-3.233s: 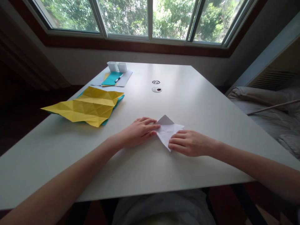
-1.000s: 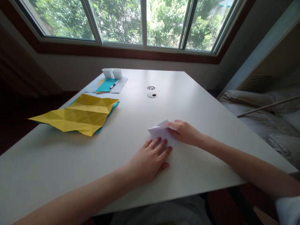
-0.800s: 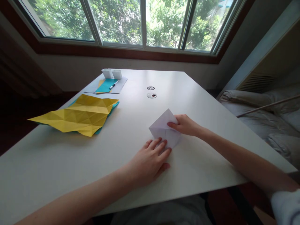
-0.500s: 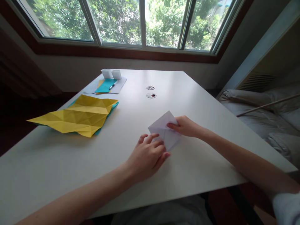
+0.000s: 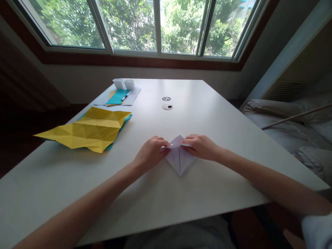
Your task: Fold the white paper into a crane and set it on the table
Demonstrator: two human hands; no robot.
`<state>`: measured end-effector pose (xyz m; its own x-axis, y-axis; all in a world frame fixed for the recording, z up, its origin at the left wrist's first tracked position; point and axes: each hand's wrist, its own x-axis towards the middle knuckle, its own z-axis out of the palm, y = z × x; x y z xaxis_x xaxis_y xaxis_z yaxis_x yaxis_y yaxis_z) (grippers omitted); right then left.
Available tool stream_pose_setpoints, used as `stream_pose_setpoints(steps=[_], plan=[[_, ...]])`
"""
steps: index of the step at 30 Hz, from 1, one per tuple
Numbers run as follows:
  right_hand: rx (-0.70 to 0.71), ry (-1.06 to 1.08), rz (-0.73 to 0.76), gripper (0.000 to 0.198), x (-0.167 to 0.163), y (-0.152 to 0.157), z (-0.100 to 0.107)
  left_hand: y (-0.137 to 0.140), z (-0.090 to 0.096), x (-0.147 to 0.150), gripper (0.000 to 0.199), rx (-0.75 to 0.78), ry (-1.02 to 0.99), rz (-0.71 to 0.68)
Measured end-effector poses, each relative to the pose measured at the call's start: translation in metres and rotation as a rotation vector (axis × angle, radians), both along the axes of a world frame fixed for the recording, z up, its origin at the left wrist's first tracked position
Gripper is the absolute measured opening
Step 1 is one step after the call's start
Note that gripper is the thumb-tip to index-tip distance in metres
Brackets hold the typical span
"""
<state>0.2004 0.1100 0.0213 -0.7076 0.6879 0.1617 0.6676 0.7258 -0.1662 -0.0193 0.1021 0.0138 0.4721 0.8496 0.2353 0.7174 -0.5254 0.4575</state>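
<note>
- Moved the left hand (image 5: 150, 149) since 0.5 s ago, from the near-left side of the white paper (image 5: 180, 164) up to its left corner.
- Now working the paper from 2 sides, apparently with a fold controlled across its middle.
- Angling inward with the left hand and the right hand (image 5: 201, 147), nearly level, fingers bent toward each other.
- Clamping the paper in the grip of each hand, at its left and right sides.
- Resting inward from the middle of the tabletop's (image 5: 220, 186) near edge, 1 paper point toward that edge.
</note>
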Motion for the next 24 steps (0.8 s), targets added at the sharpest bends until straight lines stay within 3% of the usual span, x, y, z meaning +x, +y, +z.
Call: stream_pose_setpoints(steps=[3, 8, 15, 19, 24], plan=[[0.039, 0.04, 0.015, 0.022, 0.005, -0.003, -0.007, -0.004, -0.001, 0.002, 0.021, 0.073, 0.124, -0.009], [0.019, 0.186, -0.118, 0.02, 0.011, -0.004, -0.017, -0.009, 0.001, 0.007, 0.017, 0.119, 0.217, 0.054], [-0.048, 0.264, -0.11, 0.02, 0.012, -0.001, -0.019, -0.004, -0.003, 0.008, 0.021, 0.056, 0.05, 0.044], [-0.088, 0.274, -0.135, 0.021, 0.013, -0.002, -0.02, -0.002, -0.004, 0.006, 0.019, 0.024, 0.022, 0.12], [-0.087, 0.33, -0.112, 0.019, 0.014, -0.004, -0.024, -0.003, -0.005, 0.006, 0.021, 0.009, -0.003, 0.105]])
